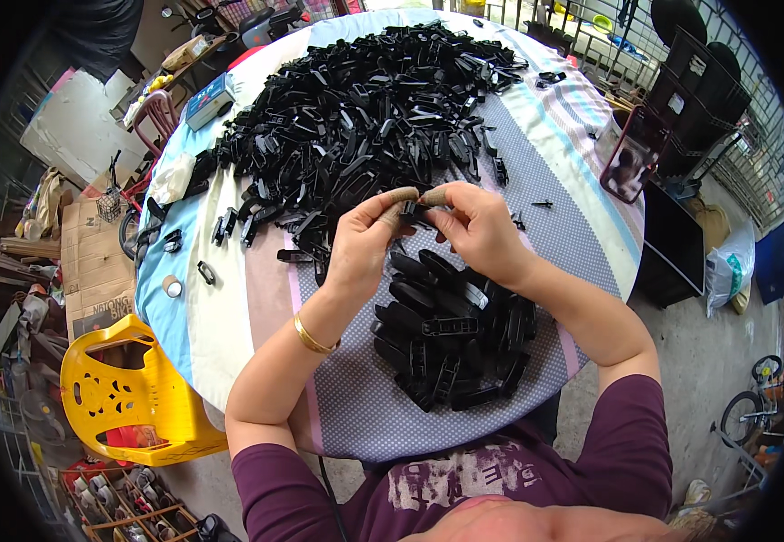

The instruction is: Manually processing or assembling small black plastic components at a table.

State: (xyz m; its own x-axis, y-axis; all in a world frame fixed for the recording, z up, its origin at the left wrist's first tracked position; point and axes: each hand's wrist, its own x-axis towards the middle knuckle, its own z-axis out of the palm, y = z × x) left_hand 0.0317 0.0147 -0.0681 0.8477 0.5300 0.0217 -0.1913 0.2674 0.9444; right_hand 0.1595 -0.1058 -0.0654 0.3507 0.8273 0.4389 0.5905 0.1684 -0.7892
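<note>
Above the table's middle, my left hand (360, 242) and my right hand (482, 230) meet with pinched fingers on a small black plastic part (413, 210). Tan coverings wrap some of my fingertips, and a gold bangle (312, 336) circles my left wrist. Most of the part is hidden behind the fingers. Just below my hands lies a small heap of black plastic clip-like pieces (451, 327), some showing ribbed hollow sides. Beyond them, a much larger mound of similar black pieces (365, 126) covers the far part of the table.
The round table (356, 425) wears a patterned cloth. Loose black pieces (207, 271) and a small round container (172, 285) lie on its left side, with a blue box (210, 101) farther back. A phone (634, 155) stands at the right edge. A yellow chair (139, 397) sits at lower left.
</note>
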